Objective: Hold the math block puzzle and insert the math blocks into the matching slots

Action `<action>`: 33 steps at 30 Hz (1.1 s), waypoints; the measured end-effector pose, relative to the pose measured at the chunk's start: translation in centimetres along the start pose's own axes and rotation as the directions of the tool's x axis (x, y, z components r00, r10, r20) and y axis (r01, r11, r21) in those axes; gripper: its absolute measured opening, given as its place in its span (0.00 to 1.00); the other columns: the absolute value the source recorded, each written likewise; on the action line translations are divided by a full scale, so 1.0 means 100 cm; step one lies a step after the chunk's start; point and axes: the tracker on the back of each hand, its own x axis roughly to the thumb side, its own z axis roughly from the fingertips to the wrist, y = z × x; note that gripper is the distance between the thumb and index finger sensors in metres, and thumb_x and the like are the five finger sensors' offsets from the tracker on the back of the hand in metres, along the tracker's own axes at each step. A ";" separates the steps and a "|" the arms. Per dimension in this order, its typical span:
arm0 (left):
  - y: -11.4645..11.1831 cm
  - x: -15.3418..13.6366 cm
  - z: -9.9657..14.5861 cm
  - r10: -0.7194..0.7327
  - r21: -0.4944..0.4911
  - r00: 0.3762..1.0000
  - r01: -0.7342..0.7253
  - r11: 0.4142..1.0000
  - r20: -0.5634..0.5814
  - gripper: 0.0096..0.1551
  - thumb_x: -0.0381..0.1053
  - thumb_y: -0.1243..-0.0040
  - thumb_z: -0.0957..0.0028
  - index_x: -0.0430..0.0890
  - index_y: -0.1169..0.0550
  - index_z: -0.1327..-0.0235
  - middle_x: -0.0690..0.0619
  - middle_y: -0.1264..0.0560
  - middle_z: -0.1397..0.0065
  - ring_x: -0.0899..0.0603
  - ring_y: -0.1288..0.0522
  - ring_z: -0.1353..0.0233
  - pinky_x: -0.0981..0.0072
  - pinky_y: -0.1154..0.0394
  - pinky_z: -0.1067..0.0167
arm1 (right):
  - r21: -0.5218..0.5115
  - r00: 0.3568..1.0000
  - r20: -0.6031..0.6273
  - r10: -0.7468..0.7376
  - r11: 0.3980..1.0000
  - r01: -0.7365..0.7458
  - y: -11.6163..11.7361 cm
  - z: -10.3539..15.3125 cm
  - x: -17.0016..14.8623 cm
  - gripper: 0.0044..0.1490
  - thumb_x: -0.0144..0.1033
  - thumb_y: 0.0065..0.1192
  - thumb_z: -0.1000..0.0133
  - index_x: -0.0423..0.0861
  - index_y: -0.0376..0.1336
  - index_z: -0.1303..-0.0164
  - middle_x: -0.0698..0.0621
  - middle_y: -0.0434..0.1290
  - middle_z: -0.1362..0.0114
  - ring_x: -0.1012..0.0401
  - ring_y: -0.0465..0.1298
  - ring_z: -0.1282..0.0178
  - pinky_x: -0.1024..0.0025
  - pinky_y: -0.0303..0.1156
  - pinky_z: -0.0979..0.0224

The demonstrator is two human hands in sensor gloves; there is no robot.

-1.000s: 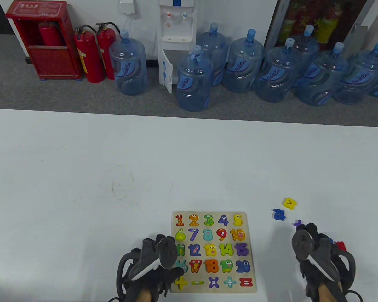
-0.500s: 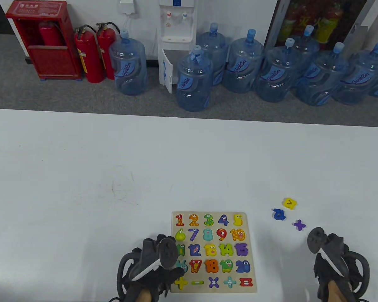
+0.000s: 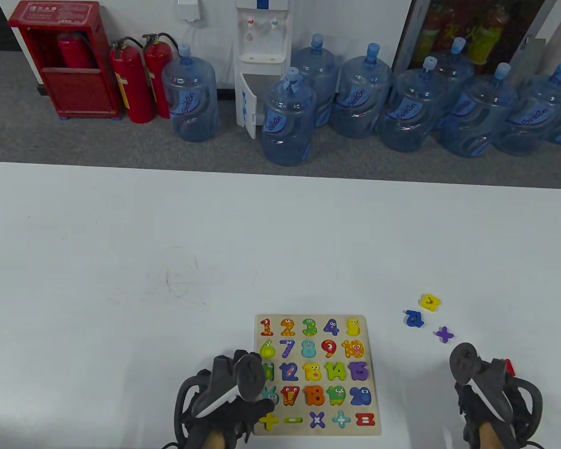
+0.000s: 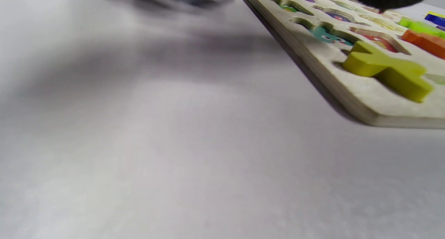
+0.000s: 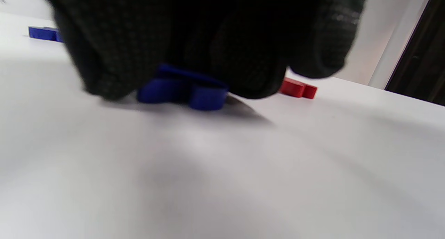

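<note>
- Left hand (image 3: 233, 397) rests on puzzle board (image 3: 369, 374) left edge, grip unclear.
- Right hand (image 3: 488, 397) fingers (image 5: 114, 58) curled over blue block (image 5: 184, 88) on bench (image 3: 121, 280).
- Board near bench's front edge; open bench beyond.

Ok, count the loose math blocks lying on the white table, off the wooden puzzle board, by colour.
Yellow number block: 1
Blue: 2, a blue number block and a dark blue block beneath the right hand
Purple plus-shaped block: 1
Red block: 1
Total: 5
</note>
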 end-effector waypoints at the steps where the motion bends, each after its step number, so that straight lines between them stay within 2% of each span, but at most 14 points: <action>1: 0.000 0.000 0.000 0.000 -0.001 1.000 0.000 1.000 -0.001 0.53 0.71 0.49 0.62 0.56 0.52 0.24 0.55 0.57 0.18 0.30 0.55 0.17 0.25 0.48 0.27 | 0.001 1.000 0.001 -0.005 1.000 0.005 0.000 0.000 0.000 0.40 0.45 0.72 0.69 0.48 0.70 0.44 0.45 0.76 0.41 0.58 0.81 0.53 0.67 0.79 0.51; 4: 0.000 0.000 0.000 0.001 -0.002 1.000 -0.001 1.000 -0.001 0.53 0.71 0.49 0.62 0.56 0.52 0.24 0.55 0.57 0.18 0.30 0.55 0.17 0.25 0.48 0.27 | 0.018 0.999 0.022 -0.045 0.999 0.044 0.002 0.000 0.000 0.41 0.52 0.69 0.71 0.48 0.72 0.47 0.47 0.79 0.48 0.61 0.82 0.61 0.70 0.80 0.57; 7: 0.000 0.000 0.000 0.001 -0.001 1.000 -0.001 1.000 -0.001 0.53 0.71 0.49 0.62 0.56 0.52 0.24 0.55 0.57 0.18 0.30 0.55 0.17 0.25 0.48 0.27 | 0.007 0.999 0.032 -0.002 1.000 0.001 0.003 0.002 0.005 0.42 0.57 0.65 0.72 0.46 0.72 0.50 0.48 0.79 0.53 0.63 0.83 0.66 0.72 0.79 0.62; 12: 0.000 0.000 0.000 0.001 0.000 1.000 -0.001 1.000 0.001 0.53 0.71 0.49 0.62 0.56 0.52 0.24 0.55 0.57 0.18 0.30 0.55 0.17 0.25 0.48 0.27 | -0.013 1.000 0.009 -0.013 1.000 0.013 0.002 0.003 0.010 0.41 0.60 0.62 0.72 0.45 0.73 0.56 0.49 0.81 0.58 0.65 0.83 0.72 0.75 0.80 0.67; 16: 0.000 0.000 0.000 0.005 0.004 1.000 -0.005 1.000 0.005 0.53 0.71 0.49 0.62 0.56 0.52 0.24 0.55 0.57 0.18 0.30 0.55 0.17 0.25 0.48 0.27 | -0.075 0.992 0.016 -0.124 0.989 0.125 -0.010 0.009 0.001 0.40 0.59 0.63 0.70 0.48 0.74 0.54 0.50 0.81 0.55 0.64 0.83 0.69 0.74 0.80 0.65; 18: 0.000 0.000 0.000 0.005 0.004 1.000 -0.005 1.000 0.007 0.53 0.71 0.49 0.62 0.56 0.52 0.24 0.55 0.57 0.18 0.30 0.55 0.17 0.25 0.48 0.27 | -0.079 0.988 0.051 -0.144 0.986 0.148 -0.014 0.012 0.001 0.40 0.55 0.67 0.70 0.48 0.72 0.49 0.49 0.79 0.50 0.62 0.82 0.64 0.73 0.79 0.60; 20: 0.000 0.000 0.000 0.005 0.003 1.000 -0.005 1.000 0.008 0.53 0.71 0.49 0.62 0.56 0.52 0.24 0.55 0.57 0.18 0.30 0.55 0.17 0.25 0.48 0.27 | 0.021 0.980 0.134 -0.147 0.989 0.145 -0.012 0.013 0.006 0.44 0.49 0.72 0.70 0.51 0.67 0.40 0.47 0.71 0.35 0.57 0.79 0.49 0.66 0.78 0.50; 21: 0.000 0.000 0.000 0.003 0.003 1.000 -0.003 1.000 0.008 0.53 0.71 0.49 0.62 0.56 0.52 0.24 0.55 0.57 0.18 0.30 0.55 0.17 0.25 0.48 0.27 | 0.126 0.973 0.195 -0.126 0.987 0.103 -0.008 0.013 0.010 0.44 0.43 0.74 0.68 0.54 0.64 0.37 0.47 0.64 0.29 0.55 0.75 0.42 0.64 0.76 0.45; 22: 0.000 0.000 0.000 0.002 0.002 1.000 -0.002 1.000 0.007 0.53 0.71 0.49 0.62 0.56 0.52 0.24 0.55 0.57 0.18 0.30 0.55 0.17 0.25 0.48 0.27 | 0.143 0.974 0.201 -0.103 0.987 0.075 -0.006 0.013 0.011 0.44 0.39 0.75 0.68 0.55 0.64 0.37 0.48 0.62 0.28 0.55 0.74 0.40 0.64 0.75 0.43; 24: 0.000 0.000 0.000 0.004 -0.002 1.000 -0.004 1.000 0.005 0.53 0.70 0.49 0.62 0.56 0.52 0.24 0.55 0.57 0.18 0.30 0.55 0.17 0.25 0.48 0.27 | 0.170 0.979 0.199 -0.035 0.986 0.001 0.002 0.010 0.015 0.42 0.35 0.75 0.68 0.58 0.64 0.40 0.52 0.66 0.30 0.57 0.76 0.43 0.64 0.76 0.43; 27: 0.000 0.000 0.000 0.002 0.000 1.000 -0.002 1.000 0.004 0.53 0.71 0.49 0.62 0.56 0.52 0.24 0.55 0.57 0.18 0.30 0.55 0.17 0.25 0.48 0.27 | 0.122 0.983 0.182 -0.038 0.992 0.015 0.002 0.010 0.019 0.40 0.34 0.74 0.68 0.57 0.65 0.41 0.53 0.68 0.33 0.59 0.78 0.48 0.66 0.77 0.46; 33: 0.000 0.000 0.000 0.001 -0.003 1.000 -0.001 1.000 0.001 0.53 0.71 0.49 0.62 0.56 0.52 0.24 0.55 0.57 0.18 0.30 0.55 0.17 0.25 0.48 0.27 | 0.089 0.971 0.239 -0.012 0.996 -0.009 0.002 0.017 0.028 0.41 0.36 0.73 0.67 0.56 0.64 0.40 0.54 0.68 0.32 0.60 0.78 0.47 0.66 0.76 0.43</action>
